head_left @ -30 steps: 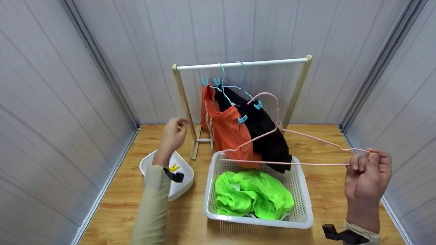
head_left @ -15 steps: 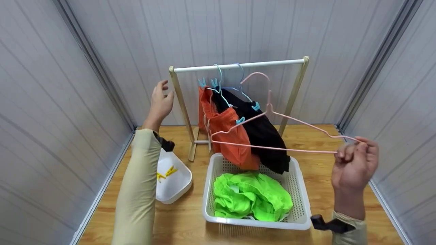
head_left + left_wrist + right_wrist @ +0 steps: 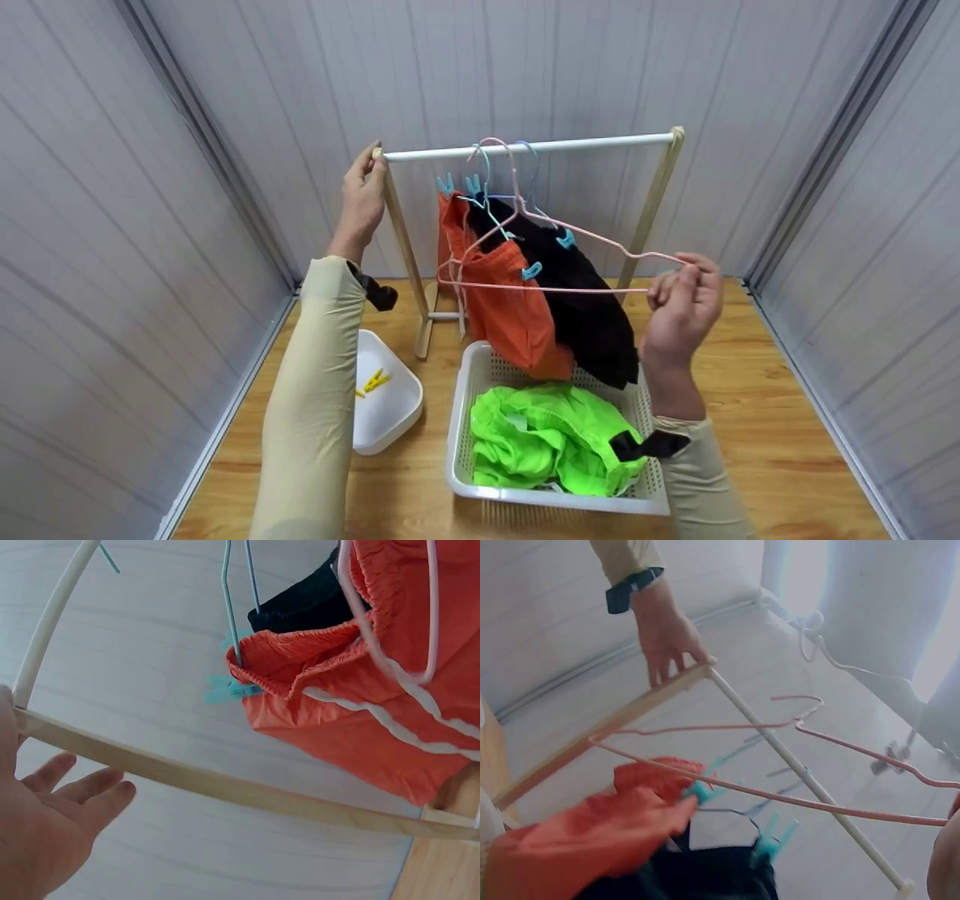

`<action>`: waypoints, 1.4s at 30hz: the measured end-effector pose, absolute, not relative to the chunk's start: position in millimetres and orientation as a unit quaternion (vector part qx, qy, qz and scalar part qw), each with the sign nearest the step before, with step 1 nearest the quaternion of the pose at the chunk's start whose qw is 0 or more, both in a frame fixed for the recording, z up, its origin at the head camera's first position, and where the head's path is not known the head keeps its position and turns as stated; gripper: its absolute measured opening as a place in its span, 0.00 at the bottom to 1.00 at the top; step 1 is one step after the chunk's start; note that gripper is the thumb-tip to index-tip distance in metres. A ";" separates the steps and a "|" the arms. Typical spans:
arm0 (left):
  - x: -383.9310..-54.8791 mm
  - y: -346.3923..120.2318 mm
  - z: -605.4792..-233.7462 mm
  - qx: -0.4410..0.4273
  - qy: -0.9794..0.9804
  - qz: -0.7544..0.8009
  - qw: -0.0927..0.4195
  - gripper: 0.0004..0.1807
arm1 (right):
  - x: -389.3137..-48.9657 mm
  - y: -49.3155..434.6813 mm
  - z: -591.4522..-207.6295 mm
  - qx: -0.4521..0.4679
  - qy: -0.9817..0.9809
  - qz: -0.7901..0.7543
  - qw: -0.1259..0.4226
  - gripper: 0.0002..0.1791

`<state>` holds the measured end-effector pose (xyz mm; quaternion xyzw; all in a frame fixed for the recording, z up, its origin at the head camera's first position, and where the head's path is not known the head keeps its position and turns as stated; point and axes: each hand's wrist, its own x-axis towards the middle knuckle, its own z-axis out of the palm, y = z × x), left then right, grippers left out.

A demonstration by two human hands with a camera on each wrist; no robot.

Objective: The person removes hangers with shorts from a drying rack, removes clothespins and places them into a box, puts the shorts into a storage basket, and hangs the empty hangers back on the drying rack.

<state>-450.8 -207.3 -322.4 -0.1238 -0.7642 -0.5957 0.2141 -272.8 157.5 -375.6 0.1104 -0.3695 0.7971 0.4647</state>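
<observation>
My right hand (image 3: 684,306) grips one end of a pink wire hanger (image 3: 555,288) that carries no garment. Its hook overlaps the white rail of the small clothes rack (image 3: 600,142) in the head view. At the rack's top left corner, my left hand (image 3: 363,196) pinches the post end between thumb and finger; its other fingers (image 3: 97,787) spread out beside the wood. Orange shorts (image 3: 510,307) and a black garment (image 3: 592,322) hang from the rail on two other hangers, held by blue clothespins (image 3: 532,271). The pink hanger crosses in front of them.
Beneath the hung clothes stands a white basket (image 3: 459,450) with a bright green garment (image 3: 555,435) inside. Left of it, a white tray (image 3: 397,409) holds yellow clothespins (image 3: 375,380), partly hidden by the left sleeve. Pale panel walls surround the wooden floor (image 3: 787,450).
My left hand has risen from beside the rack to its top left corner. The right hand has moved left and up, bringing the pink hanger's hook to the rail.
</observation>
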 end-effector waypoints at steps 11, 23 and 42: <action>-452.5 -196.8 -326.4 -0.113 -0.686 -0.689 0.206 0.18 | -297.7 112.7 -363.9 0.137 -0.417 0.722 0.536 0.11; -455.3 -197.2 -326.9 -0.126 -0.676 -0.694 0.215 0.18 | -294.7 53.3 -379.8 0.153 -0.572 0.600 0.538 0.10; -453.0 -203.9 -329.7 -0.122 -0.683 -0.681 0.236 0.20 | -272.4 22.6 -463.5 0.315 -0.771 0.516 0.201 0.08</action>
